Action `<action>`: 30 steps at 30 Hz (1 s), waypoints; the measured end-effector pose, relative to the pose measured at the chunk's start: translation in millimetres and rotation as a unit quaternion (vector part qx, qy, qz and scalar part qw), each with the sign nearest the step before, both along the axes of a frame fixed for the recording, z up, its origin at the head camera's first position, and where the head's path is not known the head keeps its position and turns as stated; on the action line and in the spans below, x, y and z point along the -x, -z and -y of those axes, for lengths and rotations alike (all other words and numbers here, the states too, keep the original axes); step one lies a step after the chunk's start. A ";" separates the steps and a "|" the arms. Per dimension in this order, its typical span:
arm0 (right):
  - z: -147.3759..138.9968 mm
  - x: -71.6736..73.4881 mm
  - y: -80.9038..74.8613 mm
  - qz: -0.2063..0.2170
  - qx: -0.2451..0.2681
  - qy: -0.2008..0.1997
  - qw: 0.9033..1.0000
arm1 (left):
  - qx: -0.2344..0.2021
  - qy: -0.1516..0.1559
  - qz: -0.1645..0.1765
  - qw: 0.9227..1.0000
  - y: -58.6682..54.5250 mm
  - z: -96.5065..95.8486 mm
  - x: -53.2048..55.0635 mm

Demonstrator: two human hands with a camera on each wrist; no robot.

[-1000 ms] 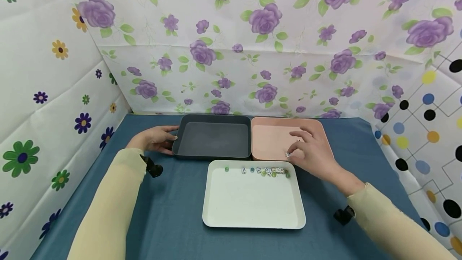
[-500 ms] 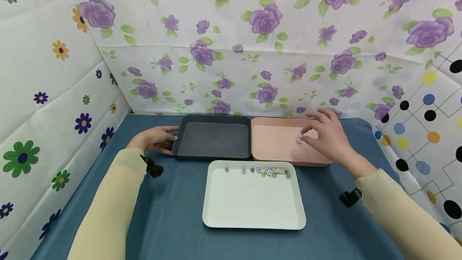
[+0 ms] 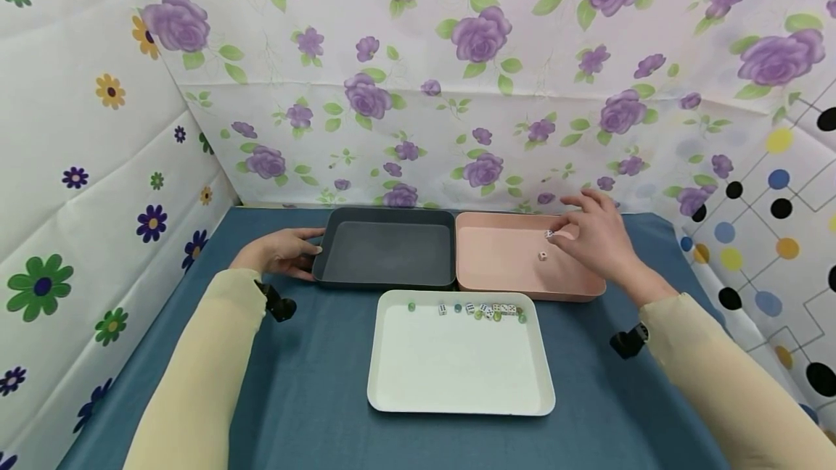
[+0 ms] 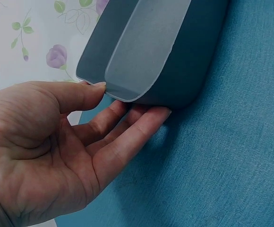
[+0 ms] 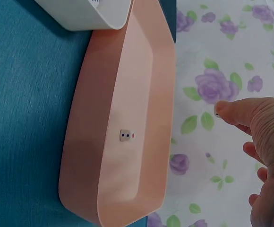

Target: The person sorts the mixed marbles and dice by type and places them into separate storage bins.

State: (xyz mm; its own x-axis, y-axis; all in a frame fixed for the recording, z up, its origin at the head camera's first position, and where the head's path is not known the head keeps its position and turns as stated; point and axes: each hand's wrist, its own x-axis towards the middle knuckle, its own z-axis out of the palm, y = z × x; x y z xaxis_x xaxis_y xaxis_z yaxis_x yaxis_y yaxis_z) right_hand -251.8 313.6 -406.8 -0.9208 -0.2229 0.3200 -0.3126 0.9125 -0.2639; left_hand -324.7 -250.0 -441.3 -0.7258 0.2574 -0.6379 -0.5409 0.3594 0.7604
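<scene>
Between thumb and forefinger my right hand (image 3: 597,236) pinches a small white die (image 3: 549,234) above the pink tray (image 3: 496,260). In the right wrist view the thumb hides nearly all of that die. A second die (image 5: 124,135) lies on the pink tray's floor, near the held one in the head view. At the left end of the dark grey tray (image 3: 385,249), my left hand (image 3: 281,251) grips the corner. Its thumb (image 4: 87,96) lies on the rim while the fingers press the outside wall from below.
In front of the two trays stands a white tray (image 3: 457,368). Along its far side lie several dice (image 3: 503,308) and glass marbles (image 3: 411,307). A blue cloth (image 3: 313,383) covers the table, and a flowered sheet (image 3: 418,143) hangs directly behind.
My right hand has moved away from the pink tray's near edge, back and to the right over the tray, carrying the die. The left hand keeps its place on the dark grey tray.
</scene>
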 end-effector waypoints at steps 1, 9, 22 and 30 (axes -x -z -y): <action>-1.3 0.5 0.3 0.004 0.000 0.002 1.000 | 0.000 0.001 0.000 1.000 -0.5 -0.2 -0.3; -11.0 4.6 5.8 0.015 0.007 0.012 1.000 | -0.002 0.004 0.001 1.000 -2.1 -1.8 0.0; -15.8 9.7 14.8 0.034 0.002 0.022 0.999 | 0.003 0.001 0.000 1.000 -0.7 0.2 1.5; -22.3 13.7 27.9 0.058 -0.017 0.030 0.998 | 0.003 0.001 0.001 1.000 0.3 0.6 0.8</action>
State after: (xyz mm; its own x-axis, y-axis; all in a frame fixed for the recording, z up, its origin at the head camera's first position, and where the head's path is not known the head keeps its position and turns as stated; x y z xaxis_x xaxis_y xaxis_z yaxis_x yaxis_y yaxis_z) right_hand -265.5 335.8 -434.8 -0.9630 -0.1757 0.2042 -0.2268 0.9378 -0.2628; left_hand -325.4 -250.5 -441.7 -0.7235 0.2558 -0.6412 -0.5419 0.3649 0.7571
